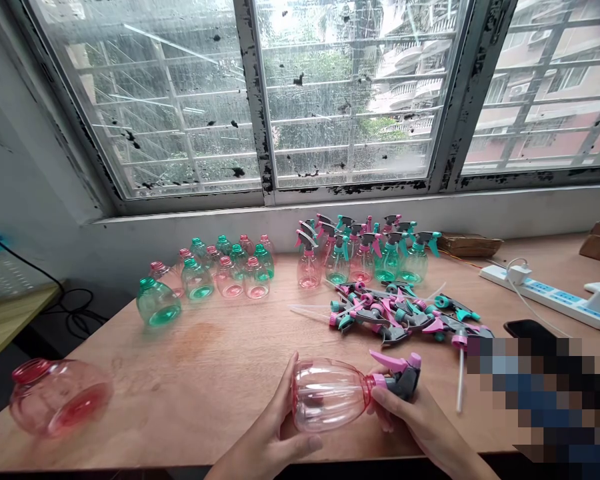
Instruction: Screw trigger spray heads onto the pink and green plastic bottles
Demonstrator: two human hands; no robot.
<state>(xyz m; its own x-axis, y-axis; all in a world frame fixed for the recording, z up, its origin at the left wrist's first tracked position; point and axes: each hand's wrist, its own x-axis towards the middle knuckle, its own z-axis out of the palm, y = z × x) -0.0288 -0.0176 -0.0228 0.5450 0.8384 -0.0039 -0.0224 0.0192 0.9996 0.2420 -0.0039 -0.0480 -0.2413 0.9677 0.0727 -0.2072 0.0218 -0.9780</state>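
Observation:
A clear pink spray bottle [327,395] lies sideways between my two hands, just above the front of the table. My left hand [280,427] is wrapped round its base end. At the neck, my right hand [405,417] grips the pink collar with thumb and fingers. A grey and pink trigger sprayer [403,377] sits on the bottle's mouth; whether it is fully threaded I cannot tell. Beyond my hands lies a heap of loose pink, green and grey trigger sprayers [390,313], some with clear dip tubes.
Open-topped pink and green bottles [199,280] stand at the back left. Several bottles with sprayers [364,260] stand at the back middle. One pink bottle [55,398] is at front left. A power strip [550,297] and a phone [530,329] lie right.

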